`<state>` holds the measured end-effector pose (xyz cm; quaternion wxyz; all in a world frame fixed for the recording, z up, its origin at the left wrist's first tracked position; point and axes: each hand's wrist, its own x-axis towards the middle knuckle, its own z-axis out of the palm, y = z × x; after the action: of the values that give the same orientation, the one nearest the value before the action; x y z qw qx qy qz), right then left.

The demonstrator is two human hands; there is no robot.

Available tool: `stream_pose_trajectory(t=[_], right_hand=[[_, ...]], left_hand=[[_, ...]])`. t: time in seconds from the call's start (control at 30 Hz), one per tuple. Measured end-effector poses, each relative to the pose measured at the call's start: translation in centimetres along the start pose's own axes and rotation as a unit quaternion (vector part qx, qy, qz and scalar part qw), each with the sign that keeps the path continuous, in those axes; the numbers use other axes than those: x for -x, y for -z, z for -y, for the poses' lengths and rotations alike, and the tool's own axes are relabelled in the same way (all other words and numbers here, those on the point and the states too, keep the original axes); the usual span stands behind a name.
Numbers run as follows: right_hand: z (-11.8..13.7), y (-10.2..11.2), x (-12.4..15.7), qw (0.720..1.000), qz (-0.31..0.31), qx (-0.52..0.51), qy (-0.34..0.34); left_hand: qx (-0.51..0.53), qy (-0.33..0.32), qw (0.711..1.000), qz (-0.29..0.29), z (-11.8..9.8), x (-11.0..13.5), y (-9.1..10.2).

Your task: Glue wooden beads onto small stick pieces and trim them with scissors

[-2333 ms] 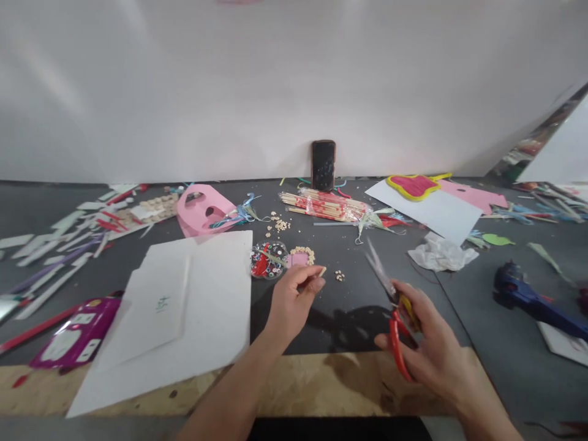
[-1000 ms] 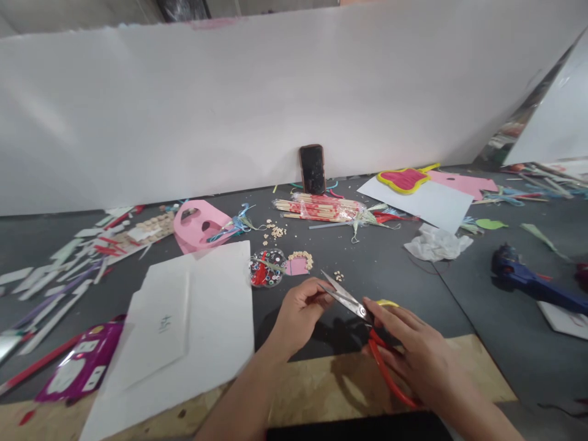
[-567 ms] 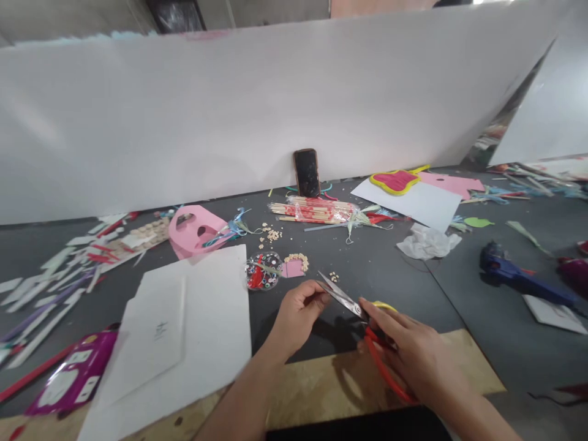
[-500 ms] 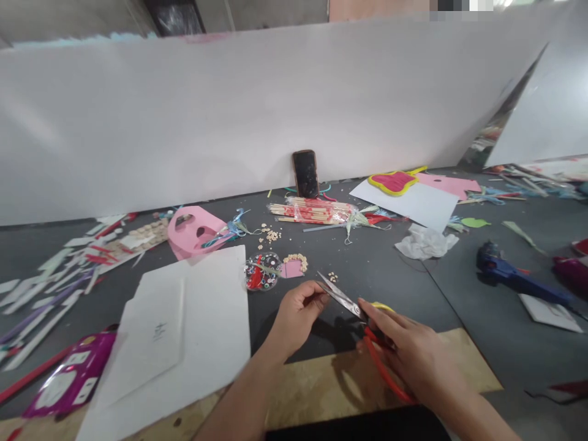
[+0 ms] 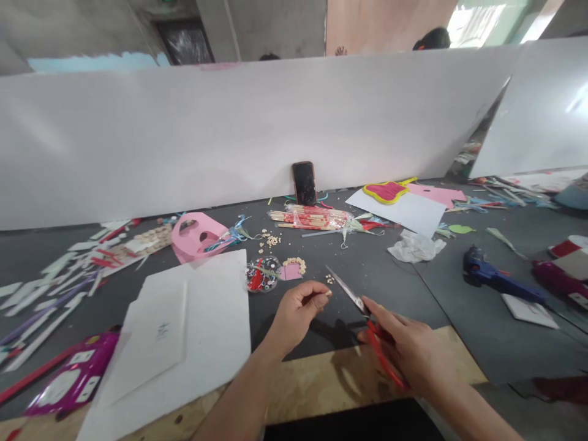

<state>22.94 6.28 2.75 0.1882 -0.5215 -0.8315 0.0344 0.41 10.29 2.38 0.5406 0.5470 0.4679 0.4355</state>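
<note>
My right hand (image 5: 408, 343) is wrapped round the red handles of a pair of scissors (image 5: 350, 293). The blades lie closed together and point up and to the left. My left hand (image 5: 296, 315) is closed in a pinch just left of the blades, apart from them. A small pale piece (image 5: 329, 293) shows at its fingertips, too small to make out its kind. Beyond the blade tips lies a little group of beige bits (image 5: 329, 279). A pink square (image 5: 290, 271) edged with similar bits sits beside a clear tray (image 5: 263, 274) of beads and a red tassel.
White foam sheets (image 5: 211, 312) lie at the left, near a purple glue gun pack (image 5: 73, 373). Behind are a pink mask-like cutout (image 5: 197, 236), wrapped sticks (image 5: 316, 217) and a phone (image 5: 304, 182) leaning on the white partition. A blue glue gun (image 5: 500, 275) rests at the right.
The scissors' blades have closed and moved away from my left fingertips, slightly to the right. My left hand keeps its pinch. The camera view has tilted up a little.
</note>
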Motion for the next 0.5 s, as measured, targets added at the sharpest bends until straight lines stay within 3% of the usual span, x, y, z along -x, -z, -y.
stream_pose_trajectory(t=[0.17,0.4,0.5], right_hand=[[-3.4,1.6,-2.2,0.981,0.082,0.13,-0.121],[-7.7,3.3,-4.6,0.973,0.139,0.152,-0.102],[-10.1,4.2,-6.0,0.972,0.124,0.159,-0.122]], left_hand=[[-0.001,-0.006,0.999,-0.053,0.0,-0.2,0.3],[-0.035,-0.003,0.996,-0.077,-2.0,1.5,0.8],[-0.071,-0.005,0.995,-0.064,-3.1,3.2,1.2]])
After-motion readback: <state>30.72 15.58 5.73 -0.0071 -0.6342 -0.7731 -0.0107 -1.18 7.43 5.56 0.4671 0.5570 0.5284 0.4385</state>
